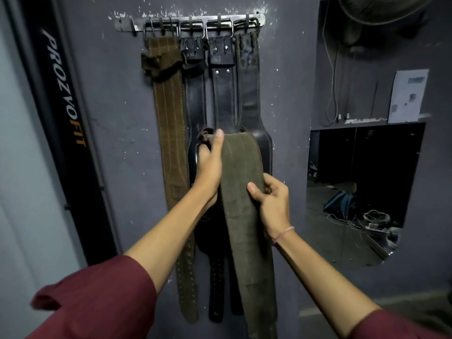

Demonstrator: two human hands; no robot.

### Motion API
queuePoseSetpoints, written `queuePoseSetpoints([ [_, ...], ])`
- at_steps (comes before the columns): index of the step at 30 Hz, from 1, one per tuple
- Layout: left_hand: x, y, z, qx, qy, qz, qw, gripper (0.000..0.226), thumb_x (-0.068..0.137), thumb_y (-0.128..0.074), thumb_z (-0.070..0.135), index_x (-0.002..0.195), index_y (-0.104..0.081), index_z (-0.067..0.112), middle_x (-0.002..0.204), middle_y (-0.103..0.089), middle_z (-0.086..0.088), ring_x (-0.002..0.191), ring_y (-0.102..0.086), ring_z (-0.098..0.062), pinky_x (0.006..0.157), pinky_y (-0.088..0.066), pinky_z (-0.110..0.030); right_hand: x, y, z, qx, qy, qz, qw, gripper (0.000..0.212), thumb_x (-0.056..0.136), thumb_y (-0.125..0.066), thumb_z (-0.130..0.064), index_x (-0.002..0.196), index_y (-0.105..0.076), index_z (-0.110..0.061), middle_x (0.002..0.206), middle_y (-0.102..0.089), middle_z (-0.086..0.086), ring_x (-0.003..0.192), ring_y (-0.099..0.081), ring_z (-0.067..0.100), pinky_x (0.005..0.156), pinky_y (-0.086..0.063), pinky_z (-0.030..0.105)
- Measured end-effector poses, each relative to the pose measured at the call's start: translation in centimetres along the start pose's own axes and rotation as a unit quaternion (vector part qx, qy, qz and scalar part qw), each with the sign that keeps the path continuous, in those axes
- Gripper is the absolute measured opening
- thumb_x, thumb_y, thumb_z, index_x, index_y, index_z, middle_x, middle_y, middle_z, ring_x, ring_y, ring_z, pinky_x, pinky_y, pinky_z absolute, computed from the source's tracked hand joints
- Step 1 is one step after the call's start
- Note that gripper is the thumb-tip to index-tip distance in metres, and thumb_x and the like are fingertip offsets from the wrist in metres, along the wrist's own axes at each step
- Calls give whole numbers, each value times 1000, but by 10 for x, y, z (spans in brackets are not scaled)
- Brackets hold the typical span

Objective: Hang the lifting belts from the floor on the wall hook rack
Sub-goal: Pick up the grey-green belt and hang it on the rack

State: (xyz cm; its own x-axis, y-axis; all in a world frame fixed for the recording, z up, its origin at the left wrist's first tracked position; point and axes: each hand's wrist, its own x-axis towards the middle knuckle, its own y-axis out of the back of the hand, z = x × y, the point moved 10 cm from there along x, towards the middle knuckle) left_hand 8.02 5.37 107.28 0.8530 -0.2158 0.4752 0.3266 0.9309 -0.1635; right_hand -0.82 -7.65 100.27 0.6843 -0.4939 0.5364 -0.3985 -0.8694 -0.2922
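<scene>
A metal hook rack (pixel 195 20) is fixed high on the dark grey wall. Several belts hang from it: a brown suede belt (pixel 168 123) at the left and three black leather belts (pixel 223 94) beside it. I hold an olive suede belt (pixel 241 216) in front of the black ones, well below the rack. My left hand (pixel 210 160) grips its buckle end at the top. My right hand (pixel 272 204) pinches its right edge lower down. The belt's tail hangs past the bottom of the frame.
A black banner (pixel 63 94) with lettering stands along the wall at the left. At the right, a wall opening (pixel 362 182) shows a dim room with a blue bag and cables. A paper sheet (pixel 407 96) and a fan are above it.
</scene>
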Motion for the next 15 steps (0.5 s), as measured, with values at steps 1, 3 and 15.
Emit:
queuePoseSetpoints([
  [1, -5, -3, 0, 13, -15, 0, 1000, 48, 100, -52, 45, 124, -60, 5, 110, -73, -6, 103, -71, -19, 91, -57, -35, 5, -2, -6, 0, 8, 8, 1000, 18, 91, -60, 8, 96, -71, -6, 91, -76, 5, 85, -70, 17, 81, -59, 36],
  [3, -21, -4, 1, 34, -60, 15, 998, 37, 103, -50, 38, 120, -60, 7, 110, -72, -5, 103, -70, -17, 92, -56, -34, 16, -10, -15, 7, 17, 19, 1000, 18, 90, -61, 8, 96, -72, -5, 93, -75, 13, 87, -69, 23, 85, -57, 45],
  [15, -107, 7, -96, 158, -100, -35, 982, 41, 99, -45, 53, 106, -55, 14, 90, -67, -19, 72, -63, -26, 69, -52, -43, 72, -9, -36, 46, 2, 83, 996, 14, 91, -59, 4, 100, -70, 2, 92, -72, 14, 82, -67, 25, 79, -59, 45],
])
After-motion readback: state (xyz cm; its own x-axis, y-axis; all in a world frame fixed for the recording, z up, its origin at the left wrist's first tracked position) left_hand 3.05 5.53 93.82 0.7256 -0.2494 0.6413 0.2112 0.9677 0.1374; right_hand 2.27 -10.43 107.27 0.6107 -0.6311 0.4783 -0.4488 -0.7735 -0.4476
